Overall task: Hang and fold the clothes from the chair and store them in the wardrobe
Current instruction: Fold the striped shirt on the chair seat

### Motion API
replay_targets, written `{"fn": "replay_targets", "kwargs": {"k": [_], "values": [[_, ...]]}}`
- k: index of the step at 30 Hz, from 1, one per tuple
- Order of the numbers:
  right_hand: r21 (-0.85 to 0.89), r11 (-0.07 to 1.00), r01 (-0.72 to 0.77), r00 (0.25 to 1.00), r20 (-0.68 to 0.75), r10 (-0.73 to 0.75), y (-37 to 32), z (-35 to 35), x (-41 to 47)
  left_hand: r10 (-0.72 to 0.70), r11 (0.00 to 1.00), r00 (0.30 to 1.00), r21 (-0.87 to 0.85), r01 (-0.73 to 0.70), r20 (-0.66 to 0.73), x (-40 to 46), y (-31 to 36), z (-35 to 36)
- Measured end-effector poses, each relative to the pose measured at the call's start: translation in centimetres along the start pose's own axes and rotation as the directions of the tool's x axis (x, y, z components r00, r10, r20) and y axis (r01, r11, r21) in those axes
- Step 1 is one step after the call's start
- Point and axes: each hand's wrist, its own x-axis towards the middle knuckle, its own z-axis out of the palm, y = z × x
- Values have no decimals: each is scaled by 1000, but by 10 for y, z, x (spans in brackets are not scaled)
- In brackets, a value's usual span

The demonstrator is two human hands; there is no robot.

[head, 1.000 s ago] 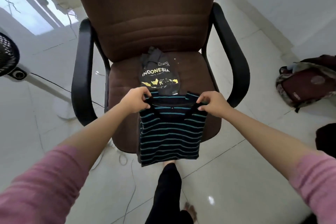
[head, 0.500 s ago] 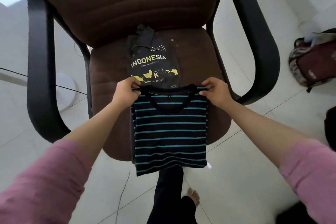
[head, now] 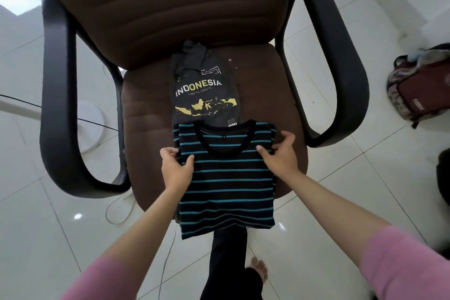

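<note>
Two hands pinch the striped shirt [head: 226, 178] at its sides near the collar, left hand [head: 176, 168] and right hand [head: 280, 156] equally near; its long axis runs down-frame, hem overhanging the chair seat [head: 146, 109] at lower centre.

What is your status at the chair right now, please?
Left hand and right hand gripping the striped shirt's shoulders. Shirt flat on chair seat, hem overhanging. Printed shirt behind. Nothing obstructing.
</note>
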Motion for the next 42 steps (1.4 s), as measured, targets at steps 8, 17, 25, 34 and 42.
{"fn": "replay_targets", "kwargs": {"k": [8, 17, 25, 34, 42], "values": [[31, 997, 66, 997, -27, -66, -1, 4, -12, 87, 989, 996, 122, -84, -26, 6, 13, -6], [79, 994, 78, 985, 147, -89, -4, 1, -9, 48, 995, 979, 80, -65, 197, 19, 18, -13], [169, 986, 9, 993, 112, -29, -17, -6, -19, 25, 999, 980, 29, -31, 197, 18, 29, -21], [238, 969, 61, 997, 37, -71, -18, -30, -60, -131, 905, 911, -328, 271, 392, -14, 52, -43], [223, 926, 304, 942, -216, -257, -8, -76, -154, 205, 921, 925, -382, -72, 319, -98, 80, -76]]}}
